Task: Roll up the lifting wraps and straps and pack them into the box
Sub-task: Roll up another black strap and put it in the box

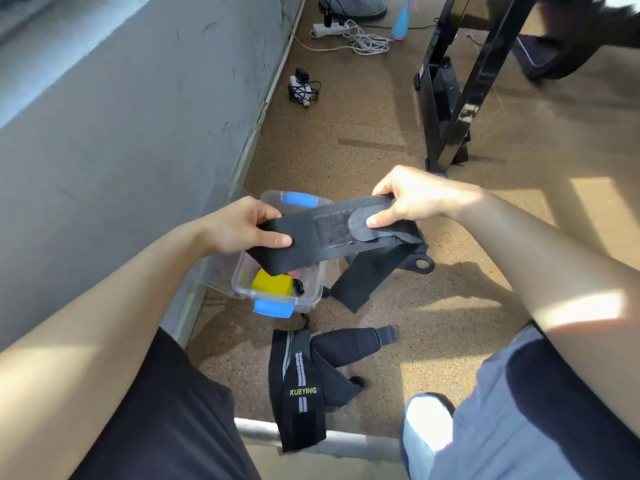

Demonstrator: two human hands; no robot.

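I hold a black lifting wrap (322,233) stretched between both hands above a clear plastic box (313,292) with blue latches. My left hand (249,225) grips the wrap's left end, thumb on top. My right hand (412,197) pinches the right end at the velcro patch. The wrap's tail hangs down to the floor to the right of the box. Inside the box lies a yellow roll (272,284). A second black wrap (299,386) printed XUEYING and other black straps (353,341) lie on the floor nearer to me.
The box stands on a speckled brown floor beside a grey wall (121,133). A black metal frame (460,98) rises at the right. A power strip with cables (346,32) and a blue spray bottle (403,20) lie farther off. A grey bar (353,445) crosses between my knees.
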